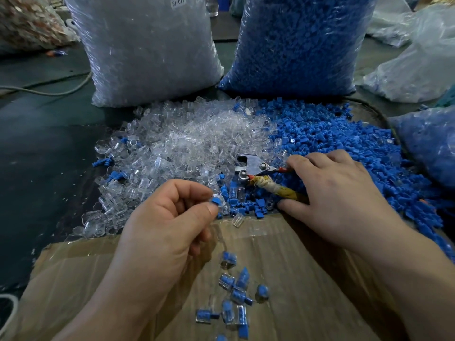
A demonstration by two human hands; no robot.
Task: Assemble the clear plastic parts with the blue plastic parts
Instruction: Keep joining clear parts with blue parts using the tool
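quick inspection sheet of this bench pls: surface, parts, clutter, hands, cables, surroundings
surface: dark table, with cardboard at the near edge.
job's things: clear parts pile beside blue parts pile, mixed where they meet; assembled pieces lie on the cardboard.
clutter: metal hand tool with a taped handle lies on the piles.
grippers: left hand pinches a blue-and-clear piece; right hand lies over the tool's handles, grip unclear.
cables: pale cable on the table at left; dark cable curves past the blue pile at right.
surroundings: bag of clear parts and bag of blue parts stand behind the piles; more plastic bags at right.
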